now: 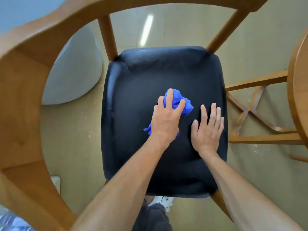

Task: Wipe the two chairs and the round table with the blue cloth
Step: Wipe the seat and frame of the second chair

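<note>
A wooden chair with a black padded seat (133,72) fills the middle of the view, its curved wooden backrest (25,80) arching round the left and top. A crumpled blue cloth (177,101) lies on the seat near its centre. My left hand (166,117) presses down on the cloth with spread, nearly straight fingers. My right hand (208,129) lies flat on the bare seat just right of the cloth, fingers straight. The round wooden table (300,90) shows only its edge at the right.
The table's crossed wooden leg braces (250,112) stand right of the chair on the beige floor. A pale grey rounded object (78,70) sits on the floor left of the seat. My dark trouser leg and white shoe (161,202) are below the seat's front edge.
</note>
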{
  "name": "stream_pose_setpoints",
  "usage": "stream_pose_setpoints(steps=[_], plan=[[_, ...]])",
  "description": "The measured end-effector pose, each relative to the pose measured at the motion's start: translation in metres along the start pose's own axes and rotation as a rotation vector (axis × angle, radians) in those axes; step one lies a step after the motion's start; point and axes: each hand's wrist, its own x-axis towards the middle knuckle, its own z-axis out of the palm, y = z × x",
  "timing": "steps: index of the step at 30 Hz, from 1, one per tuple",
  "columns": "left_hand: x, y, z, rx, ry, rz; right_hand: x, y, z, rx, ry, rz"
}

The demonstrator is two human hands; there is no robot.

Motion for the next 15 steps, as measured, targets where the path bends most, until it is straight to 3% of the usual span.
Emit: stream_pose_setpoints(steps=[2,5,9,12,15], plan=[[0.011,-0.038,-0.007,0.036,0.033,0.052,0.001,-0.001,-0.001,-0.005,0.005,0.004],[0.023,-0.094,-0.022,-0.035,0.13,-0.068,0.001,-0.001,-0.002,-0.011,0.009,0.011],[0.029,-0.112,-0.032,-0.012,0.145,-0.112,0.001,-0.002,-0.002,-0.013,0.023,0.017],[-0.004,-0.099,-0.029,0.008,0.132,0.132,0.001,-0.003,-0.002,-0.01,0.034,0.014],[-0.07,-0.074,-0.018,0.046,-0.087,0.543,0.002,-0.004,-0.003,0.007,0.051,0.016]])
